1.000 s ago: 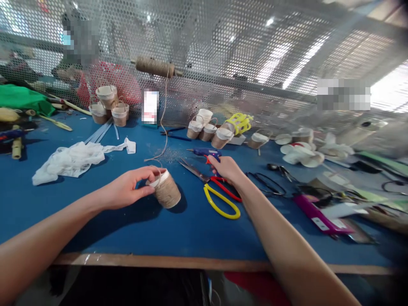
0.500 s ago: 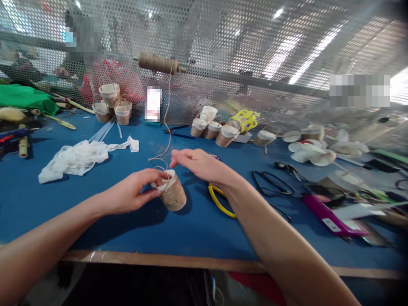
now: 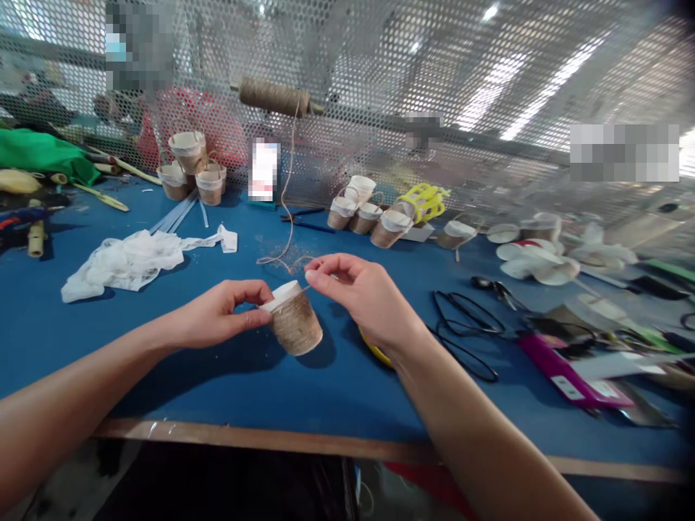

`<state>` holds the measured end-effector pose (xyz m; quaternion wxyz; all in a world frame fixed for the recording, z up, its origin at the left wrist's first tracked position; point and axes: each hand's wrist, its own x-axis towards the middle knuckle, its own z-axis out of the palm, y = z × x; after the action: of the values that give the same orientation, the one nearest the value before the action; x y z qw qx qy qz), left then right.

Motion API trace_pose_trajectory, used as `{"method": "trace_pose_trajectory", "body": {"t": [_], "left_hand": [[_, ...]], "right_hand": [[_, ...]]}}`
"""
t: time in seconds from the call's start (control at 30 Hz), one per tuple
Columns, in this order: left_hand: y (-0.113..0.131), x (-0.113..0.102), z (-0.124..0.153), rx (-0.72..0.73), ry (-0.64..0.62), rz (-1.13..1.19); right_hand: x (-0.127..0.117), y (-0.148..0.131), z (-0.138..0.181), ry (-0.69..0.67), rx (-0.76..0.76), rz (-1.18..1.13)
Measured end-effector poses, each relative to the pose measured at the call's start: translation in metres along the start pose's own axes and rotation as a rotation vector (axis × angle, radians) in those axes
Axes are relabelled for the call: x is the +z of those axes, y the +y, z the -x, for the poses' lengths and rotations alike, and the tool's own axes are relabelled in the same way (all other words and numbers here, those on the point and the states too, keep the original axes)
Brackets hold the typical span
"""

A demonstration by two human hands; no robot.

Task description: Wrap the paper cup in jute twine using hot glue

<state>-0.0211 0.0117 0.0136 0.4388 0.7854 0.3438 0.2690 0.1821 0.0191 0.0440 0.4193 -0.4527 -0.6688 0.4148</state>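
Note:
My left hand (image 3: 220,316) pinches the rim of a small paper cup (image 3: 294,323) wrapped in brown twine, tilted just above the blue table (image 3: 228,376). My right hand (image 3: 365,293) is closed in a pinch on the twine strand (image 3: 290,195) right beside the cup's rim. That strand runs up to a twine spool (image 3: 274,96) on a rod against the mesh wall. Yellow-handled scissors (image 3: 373,349) lie mostly hidden under my right wrist.
Finished twine cups (image 3: 369,214) cluster at the back centre and more cups (image 3: 190,166) at the back left. White plastic wrap (image 3: 130,259) lies left. Black scissors (image 3: 467,325) and a magenta tool (image 3: 559,365) lie right. A person sits behind the mesh (image 3: 179,123).
My right hand left the glue gun and scissors, moved left to the cup and pinched the twine. The cup rose slightly in my left hand.

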Motion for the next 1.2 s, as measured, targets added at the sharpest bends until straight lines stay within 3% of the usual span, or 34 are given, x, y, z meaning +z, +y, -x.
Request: {"method": "trace_pose_trajectory", "body": {"t": [0.17,0.33,0.9,1.2], "left_hand": [[0.001,0.002,0.001,-0.023,-0.035,0.065],[0.003,0.002,0.002,-0.022,-0.041,0.058],[0.003,0.002,0.005,0.038,-0.079,0.142],[0.006,0.002,0.007,0.071,-0.072,0.24]], "right_hand": [[-0.001,0.005,0.01,0.056,-0.025,-0.029],[0.001,0.016,0.01,0.081,0.049,-0.07],[0.006,0.028,0.013,0.046,0.196,-0.23],[0.009,0.022,0.016,-0.036,0.339,-0.556]]}}
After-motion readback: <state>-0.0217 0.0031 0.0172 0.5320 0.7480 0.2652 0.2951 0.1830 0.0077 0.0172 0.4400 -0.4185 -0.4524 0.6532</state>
